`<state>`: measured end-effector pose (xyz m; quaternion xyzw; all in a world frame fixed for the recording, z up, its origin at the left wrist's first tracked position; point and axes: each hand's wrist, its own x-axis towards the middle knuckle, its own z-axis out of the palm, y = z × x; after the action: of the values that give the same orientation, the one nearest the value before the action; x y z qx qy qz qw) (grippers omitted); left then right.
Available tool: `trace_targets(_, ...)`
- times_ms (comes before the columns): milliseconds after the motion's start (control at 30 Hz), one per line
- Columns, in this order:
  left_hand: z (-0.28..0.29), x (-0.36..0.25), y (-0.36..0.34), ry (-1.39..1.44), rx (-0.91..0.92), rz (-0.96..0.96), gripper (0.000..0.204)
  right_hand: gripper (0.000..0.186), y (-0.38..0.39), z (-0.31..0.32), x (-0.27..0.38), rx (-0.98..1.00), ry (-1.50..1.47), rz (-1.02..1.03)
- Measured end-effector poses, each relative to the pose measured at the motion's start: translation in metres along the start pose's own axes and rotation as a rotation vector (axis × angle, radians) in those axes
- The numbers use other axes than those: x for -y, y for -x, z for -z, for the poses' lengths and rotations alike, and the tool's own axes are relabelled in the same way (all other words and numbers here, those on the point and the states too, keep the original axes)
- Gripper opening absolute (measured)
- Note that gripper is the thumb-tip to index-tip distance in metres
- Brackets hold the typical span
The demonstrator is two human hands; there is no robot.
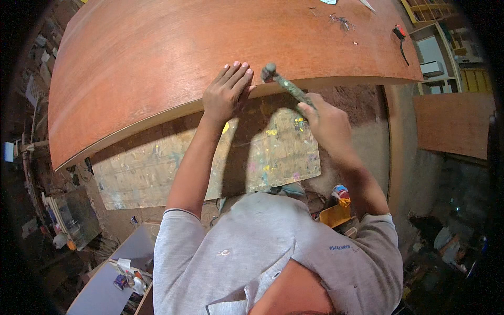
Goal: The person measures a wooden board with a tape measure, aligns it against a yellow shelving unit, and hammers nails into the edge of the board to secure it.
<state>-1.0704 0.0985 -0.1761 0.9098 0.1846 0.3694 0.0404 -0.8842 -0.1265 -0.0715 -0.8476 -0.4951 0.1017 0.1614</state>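
Note:
A reddish-brown wooden panel (157, 47) spans the upper view, its long edge facing me. My left hand (228, 89) lies on it near that edge with fingers stretched out; the thumb is partly hidden. My right hand (328, 126) grips a worn hammer (291, 89), whose head is just right of my left fingertips, at the panel's edge. Loose nails (341, 22) lie in a small pile at the back of the panel, and a red and black tape measure (400, 32) rests near its right end.
A paint-spotted board (278, 157) lies lower down beneath the panel. On the right are an open pale cabinet (430, 52) and another wooden sheet (451, 123). A grey shelved unit (105, 289) holding small items stands at lower left, with clutter along the far left.

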Motion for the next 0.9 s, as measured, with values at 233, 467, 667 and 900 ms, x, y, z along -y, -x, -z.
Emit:
trace_targets(233,0.001,-0.001,0.0,0.013,-0.016,-0.017,0.036,0.039,0.002,-0.009,-0.005,0.021,0.093,0.016)
trace_targets(467,0.002,-0.002,-0.004,-0.01,-0.007,-0.024,0.036,0.04,-0.001,-0.007,-0.005,-0.099,-0.112,0.036)
trace_targets(667,0.004,-0.008,-0.011,-0.014,0.0,0.007,0.039,0.044,-0.006,0.004,-0.037,-0.018,-0.032,0.041)
trace_targets(900,0.0,-0.043,-0.034,-0.063,0.255,0.237,0.058,0.036,0.001,0.027,-0.142,-0.33,-0.187,-0.15)
